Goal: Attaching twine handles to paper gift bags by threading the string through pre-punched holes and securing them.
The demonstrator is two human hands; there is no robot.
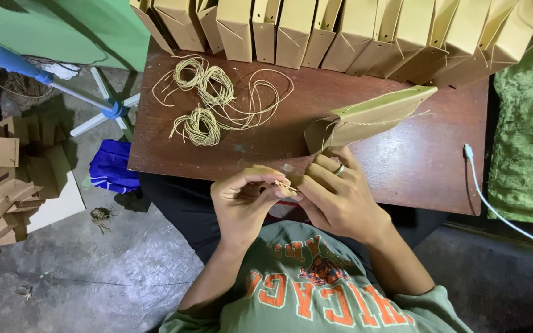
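Note:
My left hand (245, 197) and my right hand (334, 197) meet at the near edge of the brown table (427, 160). Both pinch the end of a thin tan twine string (284, 184) between fingertips. A ring sits on one finger of the right hand. Just beyond the right hand a brown paper bag (371, 117) lies on its side on the table, with twine running along its upper edge. Coils of the same twine (208, 102) lie on the table's left part.
A row of several upright brown paper bags (340, 31) lines the table's far edge. A white cable (482, 191) hangs off the right side by green cloth (528, 135). Folded cardboard pieces (1, 179), a blue cloth (111, 166) and a fan stand (109, 111) are on the floor at left.

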